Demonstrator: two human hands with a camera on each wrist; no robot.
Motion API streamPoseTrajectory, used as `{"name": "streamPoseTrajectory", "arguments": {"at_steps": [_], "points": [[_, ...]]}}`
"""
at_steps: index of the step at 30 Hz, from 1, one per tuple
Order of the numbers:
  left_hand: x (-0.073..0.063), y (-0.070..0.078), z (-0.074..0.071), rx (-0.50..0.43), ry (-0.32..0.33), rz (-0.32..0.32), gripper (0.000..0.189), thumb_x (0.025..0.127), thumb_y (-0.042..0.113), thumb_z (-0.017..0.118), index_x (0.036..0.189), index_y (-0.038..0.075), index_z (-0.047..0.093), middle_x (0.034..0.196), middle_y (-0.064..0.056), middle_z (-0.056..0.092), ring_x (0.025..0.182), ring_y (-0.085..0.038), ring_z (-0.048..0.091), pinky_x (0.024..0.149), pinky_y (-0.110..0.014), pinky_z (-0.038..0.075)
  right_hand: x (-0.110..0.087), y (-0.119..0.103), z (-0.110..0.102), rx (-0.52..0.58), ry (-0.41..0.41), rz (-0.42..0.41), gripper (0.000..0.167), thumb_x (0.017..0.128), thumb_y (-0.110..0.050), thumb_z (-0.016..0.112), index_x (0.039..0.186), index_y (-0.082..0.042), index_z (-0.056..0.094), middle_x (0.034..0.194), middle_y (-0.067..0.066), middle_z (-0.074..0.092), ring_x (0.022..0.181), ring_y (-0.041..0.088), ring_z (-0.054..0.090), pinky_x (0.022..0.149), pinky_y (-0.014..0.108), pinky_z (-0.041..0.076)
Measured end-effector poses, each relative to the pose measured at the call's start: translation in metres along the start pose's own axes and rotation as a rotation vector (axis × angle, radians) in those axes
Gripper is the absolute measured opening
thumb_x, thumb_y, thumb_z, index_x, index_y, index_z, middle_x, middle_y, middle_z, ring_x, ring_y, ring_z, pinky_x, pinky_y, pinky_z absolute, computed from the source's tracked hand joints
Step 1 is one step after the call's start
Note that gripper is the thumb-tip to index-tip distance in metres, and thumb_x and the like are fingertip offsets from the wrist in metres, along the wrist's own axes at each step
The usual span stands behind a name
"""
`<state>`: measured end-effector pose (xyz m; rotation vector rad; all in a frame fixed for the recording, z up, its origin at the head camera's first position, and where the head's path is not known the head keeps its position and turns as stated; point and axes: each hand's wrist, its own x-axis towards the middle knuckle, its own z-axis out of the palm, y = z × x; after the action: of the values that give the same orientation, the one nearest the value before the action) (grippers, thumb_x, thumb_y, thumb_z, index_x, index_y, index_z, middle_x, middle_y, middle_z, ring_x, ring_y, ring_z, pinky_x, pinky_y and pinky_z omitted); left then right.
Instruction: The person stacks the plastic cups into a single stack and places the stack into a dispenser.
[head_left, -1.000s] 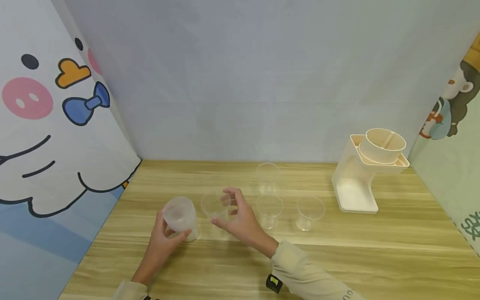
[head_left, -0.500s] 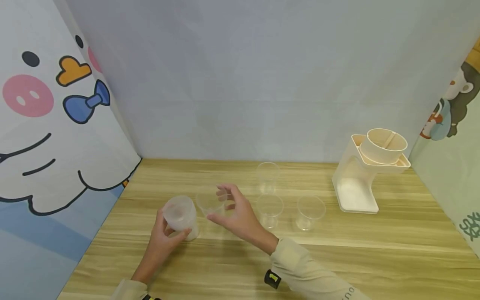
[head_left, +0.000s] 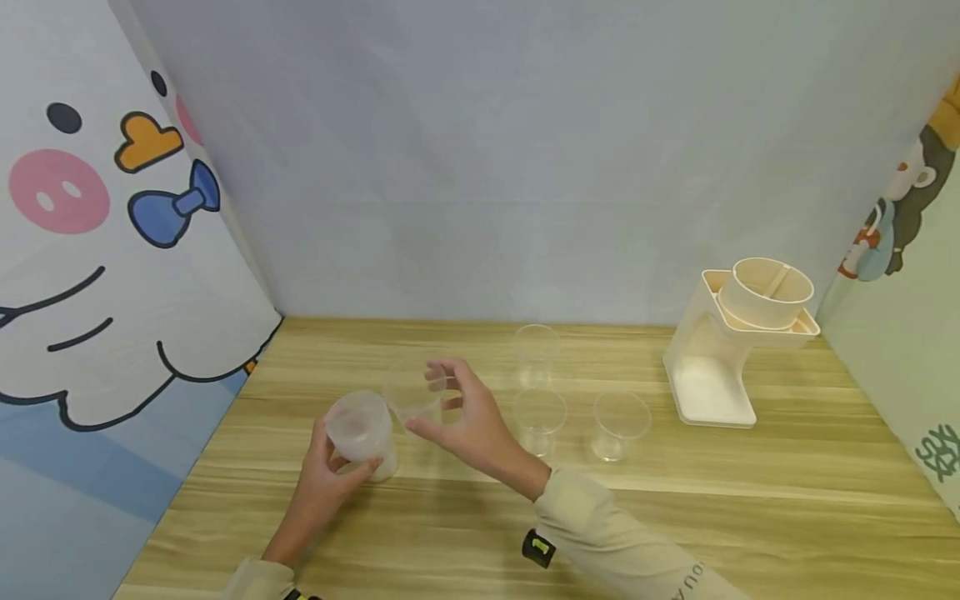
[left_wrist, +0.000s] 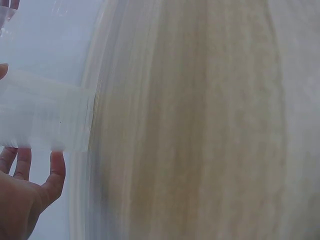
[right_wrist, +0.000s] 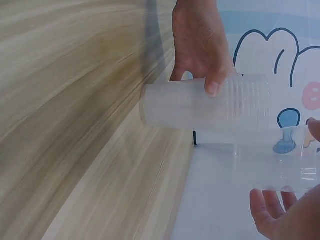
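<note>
A nested stack of translucent plastic cups (head_left: 362, 429) stands upright on the table, and my left hand (head_left: 327, 475) grips it around the side. In the right wrist view the ridged rims of the stack (right_wrist: 250, 100) show beyond the left thumb. My right hand (head_left: 472, 425) holds a single clear plastic cup (right_wrist: 275, 157) between thumb and fingers, raised off the table. This cup is level with the upper part of the stack and just to its right. The left wrist view catches the stack's lower part (left_wrist: 45, 115) and the left fingers below it.
Three clear plastic cups stand to the right: one at the back (head_left: 536, 354), one in front of it (head_left: 540, 417) and one farther right (head_left: 621, 421). A cream plastic stand (head_left: 712, 383) with a round open holder (head_left: 761, 304) is at the back right. A fabric backdrop borders the wood-grain table (head_left: 675, 517).
My right hand has lifted the single cup up and slightly left and away, from low beside the stack to near its rim height. The left hand and the stack have stayed put.
</note>
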<state>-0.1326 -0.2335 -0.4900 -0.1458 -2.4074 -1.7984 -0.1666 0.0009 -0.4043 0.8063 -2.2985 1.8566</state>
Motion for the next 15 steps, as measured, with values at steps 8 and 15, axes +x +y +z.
{"name": "streamPoseTrajectory", "arguments": {"at_steps": [8, 15], "points": [[-0.001, 0.003, 0.000, -0.008, 0.001, 0.011, 0.083, 0.079, 0.003, 0.075, 0.144, 0.012, 0.024, 0.130, -0.009, 0.041, 0.114, -0.011, 0.044, 0.086, -0.019, 0.044, 0.005, -0.005, 0.001, -0.015, 0.004, -0.010, 0.064, 0.076, -0.017, 0.079, 0.130, -0.008, 0.046, 0.117, 0.006, 0.056, 0.107, 0.024, 0.054, 0.082, 0.037, 0.050], [-0.001, 0.004, 0.001, -0.020, 0.007, 0.020, 0.083, 0.079, 0.001, 0.075, 0.144, 0.013, 0.025, 0.130, -0.008, 0.041, 0.114, -0.010, 0.044, 0.086, -0.020, 0.045, 0.012, -0.011, 0.000, -0.017, 0.012, -0.041, 0.065, 0.075, -0.015, 0.080, 0.129, -0.008, 0.046, 0.114, 0.006, 0.056, 0.107, 0.025, 0.054, 0.082, 0.042, 0.051]]}}
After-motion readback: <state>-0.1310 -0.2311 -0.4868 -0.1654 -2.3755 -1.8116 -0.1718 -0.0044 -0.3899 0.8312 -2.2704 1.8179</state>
